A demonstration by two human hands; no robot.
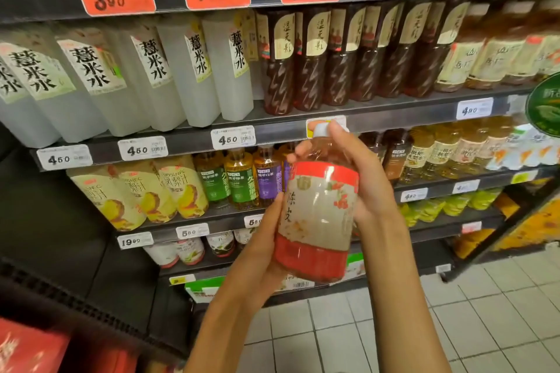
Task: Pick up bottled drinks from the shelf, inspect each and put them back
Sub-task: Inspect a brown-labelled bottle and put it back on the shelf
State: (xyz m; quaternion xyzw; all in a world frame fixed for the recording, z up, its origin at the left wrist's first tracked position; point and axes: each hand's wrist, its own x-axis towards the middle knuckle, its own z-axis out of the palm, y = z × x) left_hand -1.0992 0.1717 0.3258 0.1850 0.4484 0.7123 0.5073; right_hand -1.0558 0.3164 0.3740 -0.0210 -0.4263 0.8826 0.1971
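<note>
I hold a bottled drink (318,215) upright in front of the shelves, a clear bottle of pale amber liquid with a white cap and a red-and-beige label. My left hand (260,248) grips its lower left side and base. My right hand (357,172) wraps round its upper right side, fingers reaching to the shoulder under the cap. Behind it the shelf (272,136) carries rows of bottles.
White bottles with black lettering (127,79) and dark red tea bottles (339,54) fill the upper shelf. Yellow juice packs (145,191) and green and purple tea bottles (239,179) stand lower. Price tags line the edges. Red boxes (27,345) sit bottom left; tiled floor (454,327) right.
</note>
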